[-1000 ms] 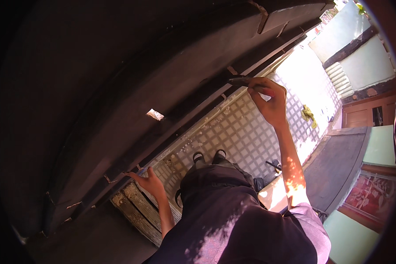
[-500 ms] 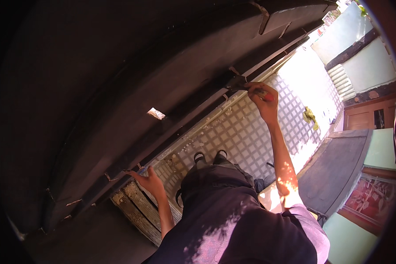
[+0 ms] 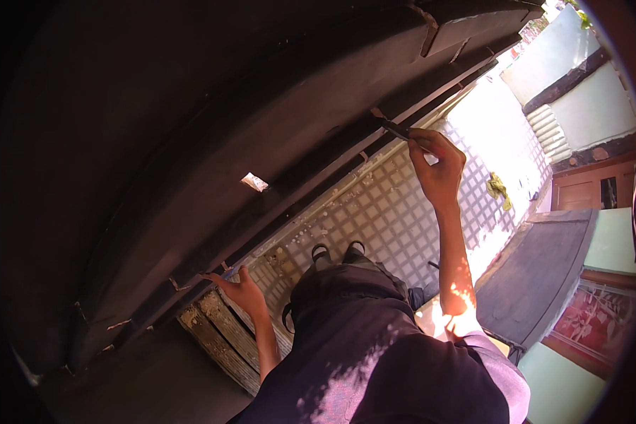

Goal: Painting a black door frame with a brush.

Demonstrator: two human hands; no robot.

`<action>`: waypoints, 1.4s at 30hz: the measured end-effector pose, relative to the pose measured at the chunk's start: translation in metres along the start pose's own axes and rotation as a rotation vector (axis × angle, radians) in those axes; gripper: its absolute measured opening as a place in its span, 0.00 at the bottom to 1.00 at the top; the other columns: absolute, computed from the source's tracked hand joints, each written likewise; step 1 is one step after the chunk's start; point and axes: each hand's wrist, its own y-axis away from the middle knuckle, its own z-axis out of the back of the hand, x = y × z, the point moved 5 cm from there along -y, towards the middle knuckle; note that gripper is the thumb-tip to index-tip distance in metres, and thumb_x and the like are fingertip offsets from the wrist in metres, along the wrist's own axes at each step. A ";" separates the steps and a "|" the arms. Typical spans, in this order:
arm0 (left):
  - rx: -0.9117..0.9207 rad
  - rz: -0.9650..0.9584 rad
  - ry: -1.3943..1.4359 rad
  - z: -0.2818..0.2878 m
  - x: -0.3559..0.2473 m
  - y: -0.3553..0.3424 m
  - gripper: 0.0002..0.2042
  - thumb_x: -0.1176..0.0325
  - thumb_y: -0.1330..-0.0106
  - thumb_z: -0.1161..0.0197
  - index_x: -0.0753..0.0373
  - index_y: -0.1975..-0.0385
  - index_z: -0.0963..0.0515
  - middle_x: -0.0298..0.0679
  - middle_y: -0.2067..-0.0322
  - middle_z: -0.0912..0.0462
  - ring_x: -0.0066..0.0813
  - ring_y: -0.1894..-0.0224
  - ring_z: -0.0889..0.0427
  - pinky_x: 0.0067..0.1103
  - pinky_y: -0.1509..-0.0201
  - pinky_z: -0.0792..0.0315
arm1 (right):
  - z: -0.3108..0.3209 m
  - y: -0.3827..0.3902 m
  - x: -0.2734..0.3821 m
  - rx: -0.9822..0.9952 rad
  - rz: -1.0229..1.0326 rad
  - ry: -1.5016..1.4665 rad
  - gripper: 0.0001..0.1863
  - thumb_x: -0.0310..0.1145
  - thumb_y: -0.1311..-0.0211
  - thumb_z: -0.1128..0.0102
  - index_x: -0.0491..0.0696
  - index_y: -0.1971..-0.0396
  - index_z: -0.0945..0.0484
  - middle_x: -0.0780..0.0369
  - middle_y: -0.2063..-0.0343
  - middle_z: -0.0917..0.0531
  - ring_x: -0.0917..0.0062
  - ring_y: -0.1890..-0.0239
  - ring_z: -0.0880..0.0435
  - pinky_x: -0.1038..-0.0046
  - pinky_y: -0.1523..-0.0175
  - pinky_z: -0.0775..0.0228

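A large dark brown panel (image 3: 261, 134) with a curved raised band fills the upper left, tilted across the view. Pale brown patches mark its joints. My right hand (image 3: 442, 166) pinches a flat dark putty knife (image 3: 394, 129), its reddish handle partly hidden in the palm. The blade points at a joint patch (image 3: 378, 113) on the panel's ledge and seems to touch the ledge beside it. My left hand (image 3: 242, 293) is at the panel's lower edge, fingers stretched towards it and thumb apart. A small bluish thing shows beside that thumb, too small to name.
Weathered wooden planks (image 3: 222, 332) lie under the panel's lower left. Checkered floor tiles (image 3: 374, 205) carry pale crumbs near my feet. A yellow-green cloth (image 3: 498, 189) lies on the floor at right. Another dark panel (image 3: 537, 275) leans near the pale green wall (image 3: 565, 381).
My right hand has shifted slightly right and turned, so the blade that showed broad now appears narrow. My left hand has stayed in place.
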 end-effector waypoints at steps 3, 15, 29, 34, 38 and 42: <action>0.013 0.028 -0.083 0.000 -0.001 0.000 0.43 0.72 0.33 0.42 0.72 0.24 0.63 0.62 0.25 0.57 0.45 0.22 0.51 0.30 0.22 0.50 | -0.010 -0.005 0.005 0.043 0.047 0.033 0.08 0.24 0.42 0.34 0.44 0.61 0.16 0.58 0.69 0.14 0.71 0.67 0.13 0.70 0.58 0.23; 0.018 0.012 -0.119 0.001 0.000 -0.001 0.45 0.72 0.35 0.41 0.69 0.24 0.65 0.62 0.25 0.54 0.45 0.23 0.48 0.30 0.23 0.47 | -0.060 0.026 0.042 0.396 0.317 0.172 0.12 0.23 0.44 0.38 0.45 0.59 0.20 0.54 0.60 0.16 0.56 0.55 0.16 0.60 0.51 0.22; 0.020 -0.027 -0.045 0.003 0.016 -0.003 0.45 0.73 0.34 0.43 0.69 0.24 0.67 0.63 0.25 0.55 0.48 0.23 0.48 0.31 0.21 0.54 | -0.068 0.035 0.051 0.383 0.461 0.198 0.15 0.19 0.46 0.40 0.45 0.57 0.18 0.56 0.56 0.15 0.58 0.53 0.15 0.63 0.49 0.21; 0.047 -0.024 -0.049 -0.002 0.002 0.000 0.45 0.73 0.34 0.42 0.69 0.24 0.66 0.63 0.25 0.55 0.48 0.23 0.48 0.31 0.21 0.54 | -0.057 0.004 0.025 0.164 0.321 0.272 0.15 0.20 0.47 0.40 0.45 0.58 0.17 0.55 0.52 0.15 0.59 0.49 0.16 0.62 0.46 0.22; 0.052 0.003 -0.033 -0.001 0.013 -0.003 0.45 0.73 0.34 0.42 0.70 0.24 0.66 0.63 0.25 0.56 0.48 0.23 0.50 0.31 0.21 0.55 | -0.086 0.044 0.034 0.248 0.448 0.272 0.20 0.18 0.54 0.43 0.43 0.58 0.18 0.54 0.51 0.16 0.59 0.48 0.17 0.62 0.42 0.23; 0.036 -0.054 -0.015 0.002 0.018 -0.003 0.45 0.73 0.34 0.42 0.70 0.24 0.66 0.62 0.25 0.58 0.47 0.22 0.53 0.30 0.20 0.58 | -0.090 0.069 0.069 0.422 0.483 0.126 0.16 0.19 0.51 0.40 0.45 0.59 0.18 0.56 0.52 0.16 0.63 0.49 0.17 0.64 0.45 0.22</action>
